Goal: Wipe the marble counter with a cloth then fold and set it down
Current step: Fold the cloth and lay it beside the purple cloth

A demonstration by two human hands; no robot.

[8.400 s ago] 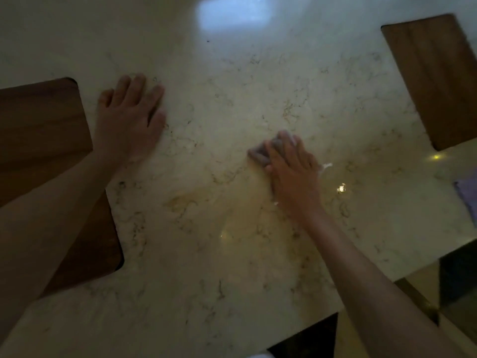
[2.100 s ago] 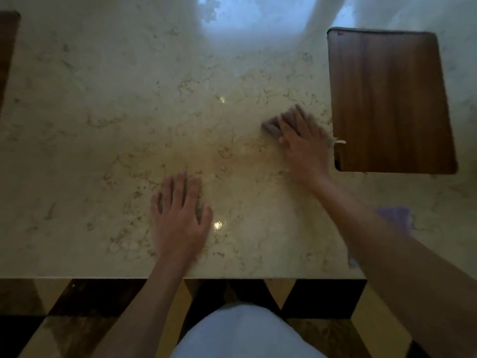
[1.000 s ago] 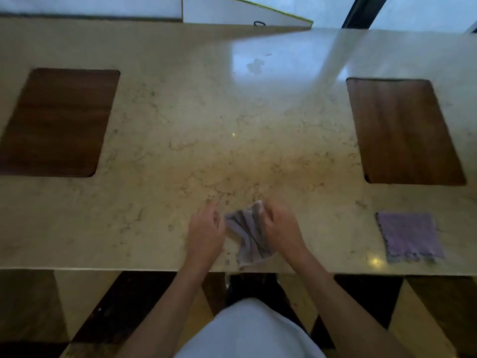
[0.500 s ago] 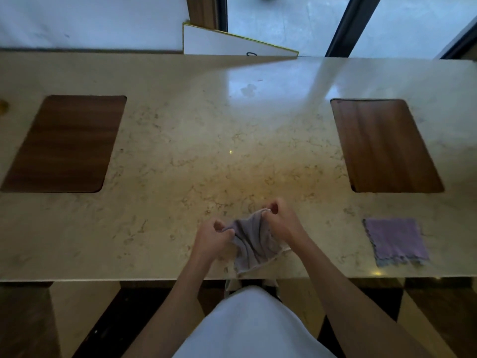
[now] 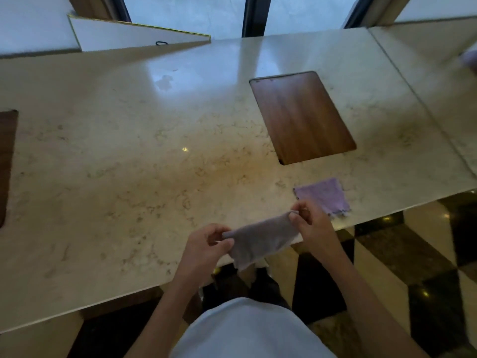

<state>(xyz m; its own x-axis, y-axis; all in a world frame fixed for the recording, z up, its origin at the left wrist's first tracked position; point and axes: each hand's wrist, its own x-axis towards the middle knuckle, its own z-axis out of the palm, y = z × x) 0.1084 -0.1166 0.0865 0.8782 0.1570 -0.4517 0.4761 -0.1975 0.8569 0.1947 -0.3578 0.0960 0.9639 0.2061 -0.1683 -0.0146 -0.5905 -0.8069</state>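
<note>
A grey cloth (image 5: 260, 241) hangs stretched between both hands over the near edge of the marble counter (image 5: 154, 156). My left hand (image 5: 204, 246) pinches its left corner. Its right corner is pinched by my right hand (image 5: 309, 223), which sits a little higher. The lower part of the cloth droops past the counter's edge. Both hands are held just above the surface.
A folded purple cloth (image 5: 322, 197) lies on the counter just right of my right hand. A wooden inset panel (image 5: 302, 117) sits behind it, another wooden inset (image 5: 6, 161) at the far left. A white board (image 5: 134, 34) and windows stand behind the counter.
The wiping with my right hand has stopped. Both hands have taken the grey cloth at the near edge and pulled it out wider between them. The view has swung left.
</note>
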